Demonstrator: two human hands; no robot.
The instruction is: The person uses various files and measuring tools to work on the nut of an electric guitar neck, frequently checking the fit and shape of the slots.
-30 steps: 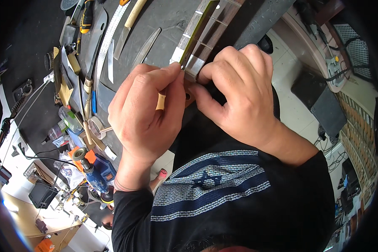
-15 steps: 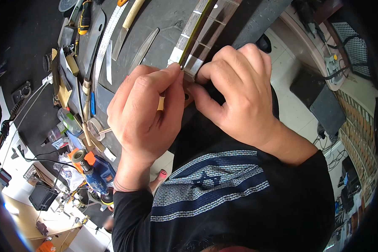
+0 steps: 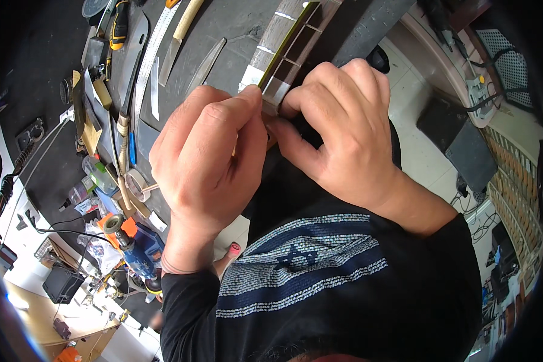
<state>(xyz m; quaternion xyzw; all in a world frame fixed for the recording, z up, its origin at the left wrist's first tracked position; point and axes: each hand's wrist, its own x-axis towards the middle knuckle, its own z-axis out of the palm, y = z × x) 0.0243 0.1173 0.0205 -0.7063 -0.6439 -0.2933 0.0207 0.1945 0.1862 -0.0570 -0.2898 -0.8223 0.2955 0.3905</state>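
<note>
A fretted guitar neck (image 3: 270,37) slants away from me at the top, its dark wooden board crossed by metal frets, with pale patches near its close end. Along it runs a thin yellow-green strip (image 3: 288,43). My left hand (image 3: 205,148) pinches this strip's near end between thumb and forefinger. The remaining fingers are curled in. My right hand (image 3: 347,130) is closed around the neck's near end, thumb below and bent fingers at its right side. Its palm side and exact grip are partly hidden.
Left on the dark bench lie a steel ruler (image 3: 151,57), a wooden-handled blade (image 3: 181,33), a pointed blade (image 3: 209,63), a yellow-black screwdriver (image 3: 119,25) and a tape roll (image 3: 137,183). A blue power tool (image 3: 136,253) stands lower left. Tiled floor (image 3: 419,148) shows at right.
My left hand has shifted slightly left. The strip's far end, previously beyond the picture's top edge, now shows over the board. My right hand has stayed nearly still.
</note>
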